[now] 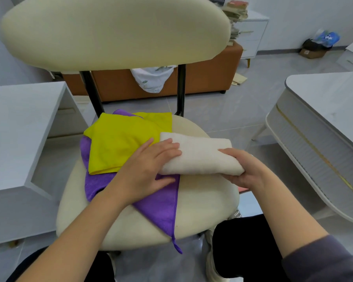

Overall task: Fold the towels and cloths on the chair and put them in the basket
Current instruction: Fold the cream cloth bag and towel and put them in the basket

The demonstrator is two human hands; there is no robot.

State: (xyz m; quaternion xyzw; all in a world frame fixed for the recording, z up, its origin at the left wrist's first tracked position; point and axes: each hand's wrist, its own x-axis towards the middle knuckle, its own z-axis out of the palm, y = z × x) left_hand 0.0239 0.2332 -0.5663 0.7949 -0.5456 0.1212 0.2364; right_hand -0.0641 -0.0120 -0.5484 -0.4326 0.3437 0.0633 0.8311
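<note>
A folded cream towel [200, 153] lies across the right side of the cream chair seat [204, 202]. My right hand [245, 169] grips its right end, fingers wrapped under the fold. My left hand [149, 169] lies on its left end, fingers spread over the top and thumb below. A yellow cloth [120, 143] lies unfolded on the seat's left half, on top of a purple cloth [161, 206] whose corner hangs over the front edge. A small white perforated corner [237, 214], which may be the basket, peeks out below the seat's right edge.
The chair's padded backrest [114, 31] rises in front of me. A white desk [18, 127] stands to the left and a white rounded table [324, 129] to the right. An orange bench [202, 78] sits behind the chair. My knees are below the seat.
</note>
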